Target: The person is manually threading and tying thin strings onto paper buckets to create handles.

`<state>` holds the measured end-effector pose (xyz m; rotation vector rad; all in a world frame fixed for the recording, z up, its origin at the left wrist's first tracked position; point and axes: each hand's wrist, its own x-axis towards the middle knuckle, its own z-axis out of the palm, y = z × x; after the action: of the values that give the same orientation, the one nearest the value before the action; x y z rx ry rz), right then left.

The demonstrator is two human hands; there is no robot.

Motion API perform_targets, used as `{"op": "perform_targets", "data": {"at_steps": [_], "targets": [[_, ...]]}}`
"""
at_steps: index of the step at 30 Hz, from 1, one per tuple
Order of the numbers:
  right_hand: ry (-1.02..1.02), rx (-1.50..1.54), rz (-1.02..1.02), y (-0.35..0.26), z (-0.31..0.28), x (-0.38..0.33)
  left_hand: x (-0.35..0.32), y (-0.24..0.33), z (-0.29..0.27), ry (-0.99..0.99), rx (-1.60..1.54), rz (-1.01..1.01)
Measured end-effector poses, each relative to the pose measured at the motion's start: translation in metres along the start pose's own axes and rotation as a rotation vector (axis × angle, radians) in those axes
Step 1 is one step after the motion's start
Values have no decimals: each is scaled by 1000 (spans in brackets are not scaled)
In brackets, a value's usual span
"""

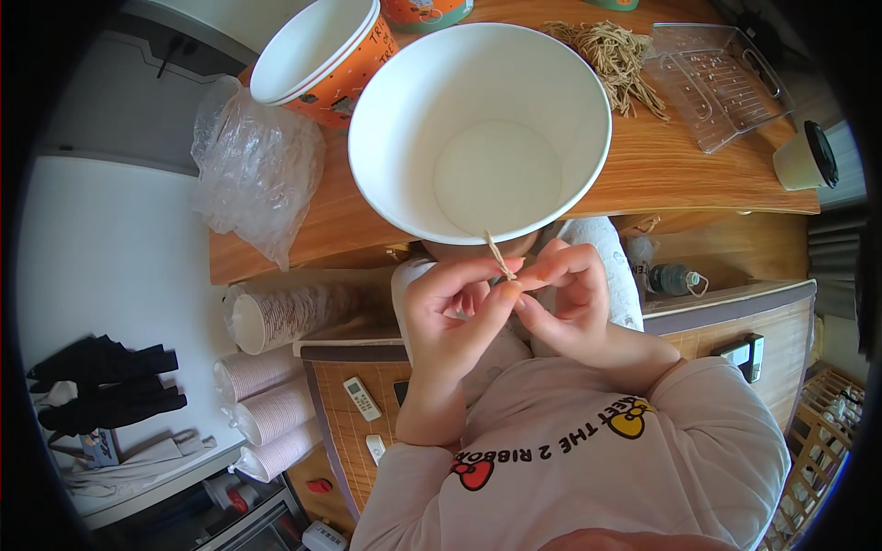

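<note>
Wooden worktop (666,174) at 12 o'clock, thin string (499,255) in hand
Left hand (457,308) and right hand (571,303) pinch the string between fingers, at the bucket (480,101)'s 6 o'clock; a slack grip could let something so thin slip away.

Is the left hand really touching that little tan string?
Touching. The head view shows the tan string running down into the pinched thumb and fingertip of the left hand, with one end sticking up.
</note>
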<state>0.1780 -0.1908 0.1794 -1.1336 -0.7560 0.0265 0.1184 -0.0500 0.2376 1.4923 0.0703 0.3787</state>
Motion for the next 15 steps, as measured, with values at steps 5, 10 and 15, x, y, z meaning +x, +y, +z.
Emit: {"op": "perform_targets", "data": {"at_steps": [5,10,15], "targets": [[-29,-20,-58,-1,-1,1,1,0,7,50,-48,2],[58,-128,-245,2,3,4,7,12,11,37,-201,-44],[-111,-296,-345,-1,-2,6,12,19,10,86,-206,-59]]}}
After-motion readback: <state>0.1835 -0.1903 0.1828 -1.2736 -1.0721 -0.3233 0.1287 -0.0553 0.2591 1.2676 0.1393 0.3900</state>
